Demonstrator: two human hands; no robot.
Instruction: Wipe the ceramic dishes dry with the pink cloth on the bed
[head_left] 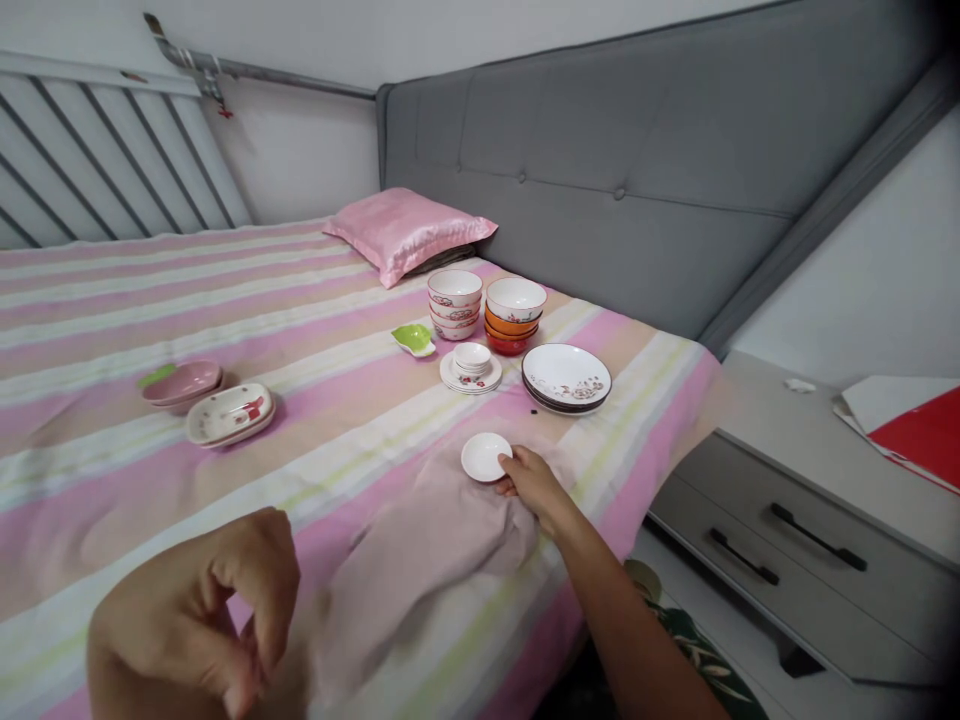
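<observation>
A small round white dish (484,457) is pinched at its right edge by my right hand (529,482), above a crumpled pale pink cloth (427,560) on the bed. My left hand (202,610) is raised at the lower left, its fingers curled in and closed against the thumb. Whatever might be between its fingertips is too blurred to make out. Beyond the right hand, several small white dishes (472,356) are stacked on flat flowered plates (450,378). To their right lies a stack of larger dark-rimmed plates (568,378).
Stacked patterned bowls (455,303) and orange-and-red bowls (514,325) stand behind, beside a green leaf-shaped dish (414,340). Pink dishes (187,385) and cream oblong dishes (229,414) lie left. A pink pillow (412,230), grey headboard (600,160) and drawer cabinet (802,540) border the area.
</observation>
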